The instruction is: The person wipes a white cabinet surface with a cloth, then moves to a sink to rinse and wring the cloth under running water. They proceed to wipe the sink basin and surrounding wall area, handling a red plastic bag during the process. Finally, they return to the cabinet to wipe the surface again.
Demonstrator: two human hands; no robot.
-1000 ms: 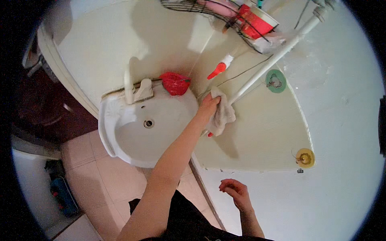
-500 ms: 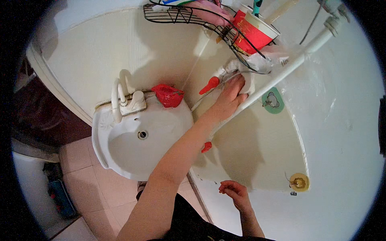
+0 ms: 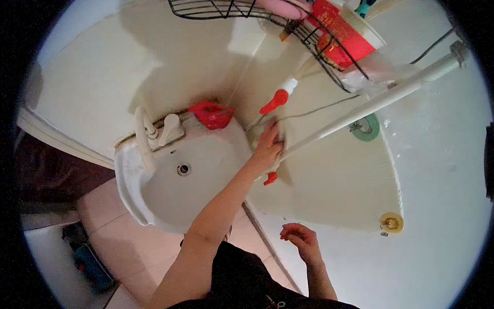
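My left hand [image 3: 268,147] reaches across the white washbasin [image 3: 211,180] to the wall corner behind its right side. Its fingers are smeared by motion, and a pale patch beside them may be a cloth; whether they grip it is unclear. Above this hand is a red valve handle [image 3: 274,102], and just below it a second red handle [image 3: 270,178]. A thin grey hose [image 3: 319,109] passes over the fingertips. My right hand [image 3: 301,239] hovers low before the wall, loosely curled with the thumb apart, and nothing visible in it.
A black wire shelf [image 3: 226,9] with a red-and-white tub [image 3: 345,44] juts out above. A white pipe [image 3: 381,108] slants across the right. Behind the basin stand a pale faucet [image 3: 167,131] and a red bag-like thing [image 3: 212,115]. Green [image 3: 365,127] and yellow [image 3: 392,222] hooks are on the wall.
My left hand has moved down and left, away from the pipework under the shelf, toward the basin's right edge. My right hand has hardly moved. The view has shifted slightly.
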